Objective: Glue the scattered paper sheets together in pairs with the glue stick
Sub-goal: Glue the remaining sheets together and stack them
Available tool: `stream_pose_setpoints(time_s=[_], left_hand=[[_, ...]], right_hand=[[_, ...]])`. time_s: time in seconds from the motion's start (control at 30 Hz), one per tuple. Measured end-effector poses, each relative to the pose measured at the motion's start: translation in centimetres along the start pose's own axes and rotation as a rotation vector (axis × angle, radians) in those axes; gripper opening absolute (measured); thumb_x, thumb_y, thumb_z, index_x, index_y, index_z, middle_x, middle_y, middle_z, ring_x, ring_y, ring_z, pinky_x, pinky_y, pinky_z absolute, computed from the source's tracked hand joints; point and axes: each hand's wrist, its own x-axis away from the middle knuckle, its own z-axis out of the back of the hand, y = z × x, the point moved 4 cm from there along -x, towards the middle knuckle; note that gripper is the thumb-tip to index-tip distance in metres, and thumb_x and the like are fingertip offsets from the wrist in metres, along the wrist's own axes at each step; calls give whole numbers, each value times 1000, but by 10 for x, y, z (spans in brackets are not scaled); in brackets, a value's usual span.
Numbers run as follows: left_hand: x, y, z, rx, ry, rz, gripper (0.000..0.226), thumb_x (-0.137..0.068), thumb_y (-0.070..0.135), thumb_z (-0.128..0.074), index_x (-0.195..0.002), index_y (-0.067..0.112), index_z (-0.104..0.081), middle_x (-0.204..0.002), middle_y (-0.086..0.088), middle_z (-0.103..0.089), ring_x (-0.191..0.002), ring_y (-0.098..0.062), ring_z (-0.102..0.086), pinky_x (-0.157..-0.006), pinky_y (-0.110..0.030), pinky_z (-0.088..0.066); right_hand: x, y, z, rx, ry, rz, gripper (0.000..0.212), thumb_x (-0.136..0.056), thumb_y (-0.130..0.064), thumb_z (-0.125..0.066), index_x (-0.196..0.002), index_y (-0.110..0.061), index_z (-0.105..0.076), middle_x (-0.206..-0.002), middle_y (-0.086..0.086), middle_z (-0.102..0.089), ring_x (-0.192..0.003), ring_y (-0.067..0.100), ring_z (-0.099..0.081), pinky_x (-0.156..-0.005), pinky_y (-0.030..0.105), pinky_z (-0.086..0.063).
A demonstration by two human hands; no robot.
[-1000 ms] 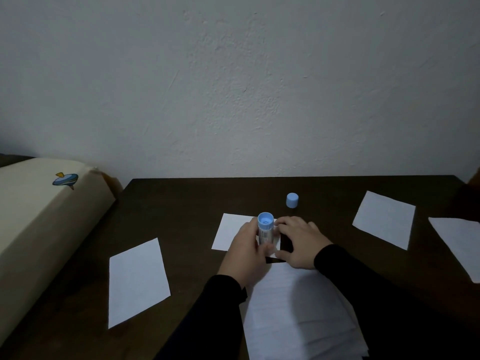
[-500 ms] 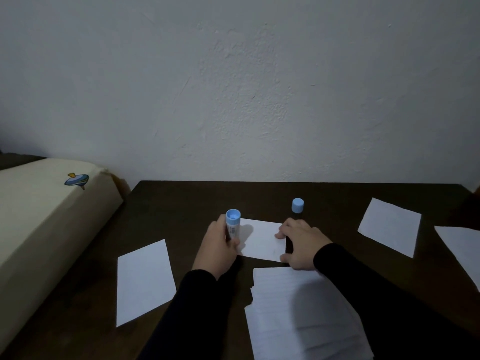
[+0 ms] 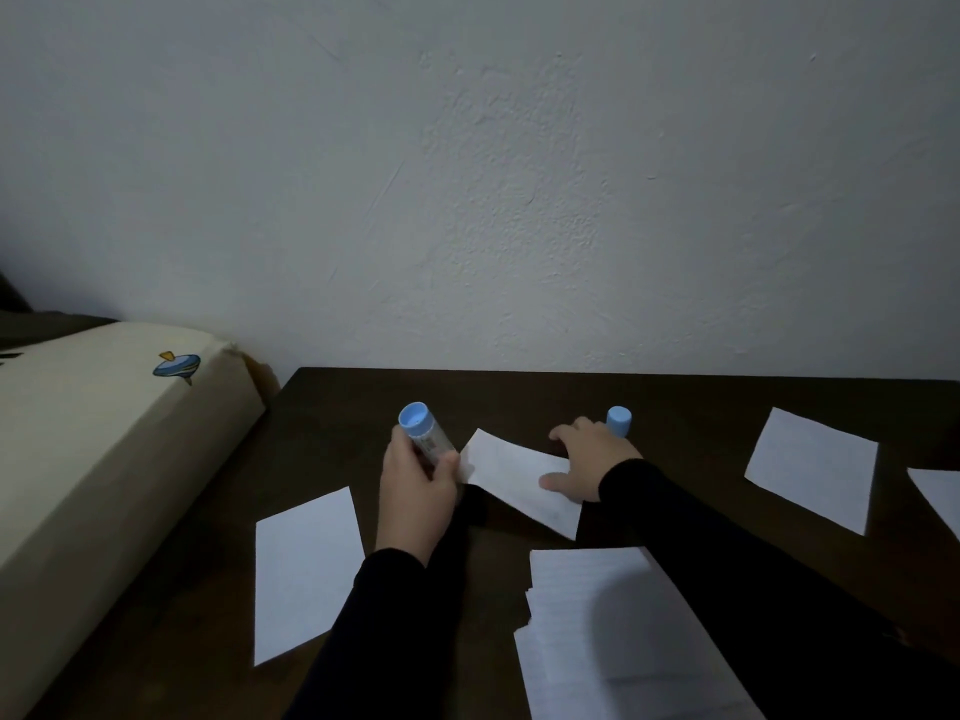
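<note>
My left hand (image 3: 415, 491) grips an uncapped glue stick (image 3: 423, 433) with a blue end, tilted up and to the left. Its blue cap (image 3: 619, 421) stands on the dark table just behind my right hand (image 3: 587, 459). That hand rests with spread fingers on the right part of a small white sheet (image 3: 511, 472) lying between my hands; the sheet's left edge looks slightly lifted near my left thumb. Another sheet (image 3: 304, 569) lies at the left, and one more (image 3: 813, 467) at the right.
A stack of lined paper (image 3: 587, 615) lies at the front, partly under my right sleeve. A further sheet (image 3: 940, 498) is cut off by the right edge. A cream box (image 3: 93, 459) with a spinning-top picture flanks the dark table (image 3: 519, 397). A white wall stands behind.
My left hand has carried the glue stick left, off the middle sheet, and tilted it. The sheet has turned askew under my right hand, which now lies further right near the cap.
</note>
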Motion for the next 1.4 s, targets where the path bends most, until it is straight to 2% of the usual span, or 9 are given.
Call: stream_pose_setpoints(time_s=[0.1,0.27,0.37,0.6,0.8,0.9,1.03,1.2,1.4], left_hand=[[-2,-3,5,25,25,13,51,-91,17,-62,-135,26,-37,-136,0,-48,-125,-19,-47,-99,-36,-42],[-3,-5,9,111,74,17,48,-91,19,-62,-132,27,-38,-133,0,-50,-124,-20,-48,-100,-38,-41],[-4,-4,13,172,111,28,50,-91,20,-62,-134,27,-37,-134,-1,-50,-125,-21,-48,-103,-41,-41],[0,-4,7,144,49,26,51,-91,19,-62,-135,27,-37,-133,0,-50,-126,-20,-47,-100,-37,-41],[8,4,-1,131,-37,7,50,-91,19,-62,-135,26,-38,-134,0,-50,-126,-19,-47,-101,-37,-42],[9,6,-4,129,-65,-3,50,-91,19,-62,-134,27,-39,-134,0,-50,-125,-19,-48,-99,-36,-42],[11,9,-7,126,-79,-30,48,-91,18,-62,-132,28,-40,-131,3,-51,-120,-13,-48,-93,-28,-41],[16,12,-18,101,-125,-52,46,-91,18,-62,-129,30,-40,-131,4,-51,-119,-12,-48,-94,-28,-40],[20,15,-26,95,-159,-49,48,-90,18,-63,-131,29,-41,-128,8,-52,-119,-12,-49,-95,-30,-41]], right_hand=[[-5,-2,-4,-18,-65,-59,68,-84,-47,-66,-142,-25,-38,-139,4,-40,-125,22,-43,-99,37,-45],[-10,-8,-2,-72,-157,-98,49,-86,-33,-67,-130,-18,-50,-127,4,-52,-109,19,-55,-96,35,-49],[-11,-11,-4,-73,-165,-127,44,-86,-27,-67,-126,-16,-53,-125,6,-51,-109,20,-54,-97,37,-48],[-6,-9,-4,-234,-193,-150,43,-86,-13,-65,-126,-17,-47,-115,3,-57,-103,17,-56,-92,32,-49],[-2,-7,-1,-241,-141,-159,23,-86,-19,-62,-108,-16,-58,-103,3,-62,-96,17,-60,-92,31,-51],[1,5,0,-312,-109,-165,24,-89,-33,-62,-107,-19,-52,-91,-2,-54,-89,13,-55,-82,26,-47],[9,28,-5,-373,3,-276,32,-90,-35,-61,-116,-20,-50,-98,-1,-56,-92,14,-57,-82,28,-48],[23,52,-11,-454,11,-332,18,-85,-32,-67,-91,-18,-59,-83,-2,-57,-80,12,-55,-80,28,-48],[26,56,-10,-635,64,-308,14,-89,-27,-66,-93,-14,-65,-94,2,-64,-87,13,-58,-81,28,-46]])
